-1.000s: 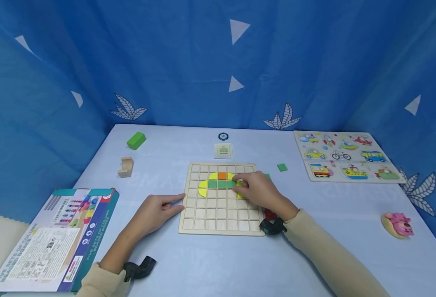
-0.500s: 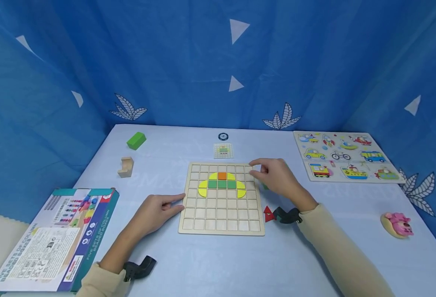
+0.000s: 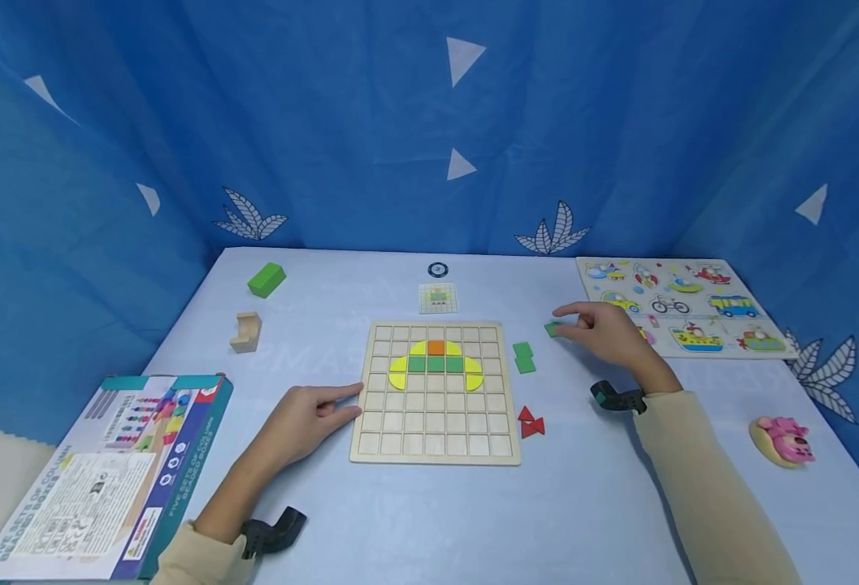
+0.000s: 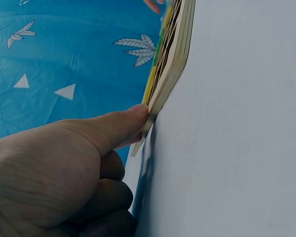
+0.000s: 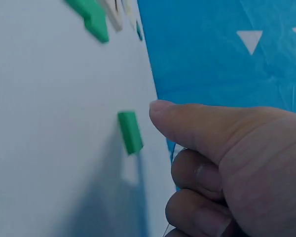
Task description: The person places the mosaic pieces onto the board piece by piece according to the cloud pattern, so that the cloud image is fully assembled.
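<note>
A wooden grid board (image 3: 435,422) lies flat on the table, with yellow curved tiles, three green square tiles (image 3: 435,365) and an orange square tile (image 3: 436,347) in its cells. My left hand (image 3: 305,422) touches the board's left edge with thumb and index finger, both fairly straight; the left wrist view shows the thumb (image 4: 118,126) against that edge. Beside a loose green tile (image 5: 130,132) is my right hand (image 3: 608,333), thumb and index finger apart. In the right wrist view a gap shows between thumb and tile; the index finger is hidden there.
Two green tiles (image 3: 523,357) and several red triangle tiles (image 3: 531,422) lie right of the board. Behind it is a small pattern card (image 3: 438,298). A vehicle puzzle (image 3: 685,309), pink figurine (image 3: 783,441), green block (image 3: 266,279), wooden arch block (image 3: 245,332) and box (image 3: 107,479) surround it.
My right hand has moved from the board's tiles rightward to the loose green tile, uncovering the green and red tiles beside the board. My left hand stays at the board's edge.
</note>
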The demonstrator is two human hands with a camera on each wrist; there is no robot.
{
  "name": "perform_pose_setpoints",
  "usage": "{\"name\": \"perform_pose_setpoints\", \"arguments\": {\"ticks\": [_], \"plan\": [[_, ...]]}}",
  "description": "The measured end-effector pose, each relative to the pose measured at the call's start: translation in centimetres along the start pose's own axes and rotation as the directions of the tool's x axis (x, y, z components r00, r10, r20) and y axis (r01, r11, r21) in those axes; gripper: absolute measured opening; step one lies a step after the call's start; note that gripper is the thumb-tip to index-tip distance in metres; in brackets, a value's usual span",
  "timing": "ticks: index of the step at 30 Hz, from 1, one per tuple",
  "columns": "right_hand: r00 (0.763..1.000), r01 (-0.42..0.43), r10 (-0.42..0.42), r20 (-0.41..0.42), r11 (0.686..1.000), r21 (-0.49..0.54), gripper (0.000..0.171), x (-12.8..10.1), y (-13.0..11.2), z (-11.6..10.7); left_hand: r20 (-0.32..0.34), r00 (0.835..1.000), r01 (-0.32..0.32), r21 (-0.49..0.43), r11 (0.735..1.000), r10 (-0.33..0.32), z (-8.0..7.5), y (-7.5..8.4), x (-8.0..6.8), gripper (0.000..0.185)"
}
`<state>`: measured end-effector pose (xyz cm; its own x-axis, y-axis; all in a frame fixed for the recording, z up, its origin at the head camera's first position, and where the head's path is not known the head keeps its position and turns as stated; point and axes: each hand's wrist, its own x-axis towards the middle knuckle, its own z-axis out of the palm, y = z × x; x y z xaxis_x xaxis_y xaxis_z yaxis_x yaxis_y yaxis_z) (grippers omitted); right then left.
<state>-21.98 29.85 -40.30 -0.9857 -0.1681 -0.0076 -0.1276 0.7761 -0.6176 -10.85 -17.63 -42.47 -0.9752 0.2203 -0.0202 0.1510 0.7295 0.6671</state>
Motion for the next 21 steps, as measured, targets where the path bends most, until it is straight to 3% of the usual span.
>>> {"name": "perform_pose_setpoints", "arguments": {"ticks": [6,21], "plan": [[0.997,-0.072,0.074,0.039,0.996,-0.045,0.044,0.1,0.9,0.2,0.001,1.0,-0.006,0.001,1.0,0.006,-0.1,0.1,0.1,0.04],[1.0,0.013,-0.012,0.006,0.984,-0.179,0.038,0.2,0.7,1.3,0.004,1.0,0.003,0.005,1.0,-0.003,0.0,0.0,0.0,0.04]]}}
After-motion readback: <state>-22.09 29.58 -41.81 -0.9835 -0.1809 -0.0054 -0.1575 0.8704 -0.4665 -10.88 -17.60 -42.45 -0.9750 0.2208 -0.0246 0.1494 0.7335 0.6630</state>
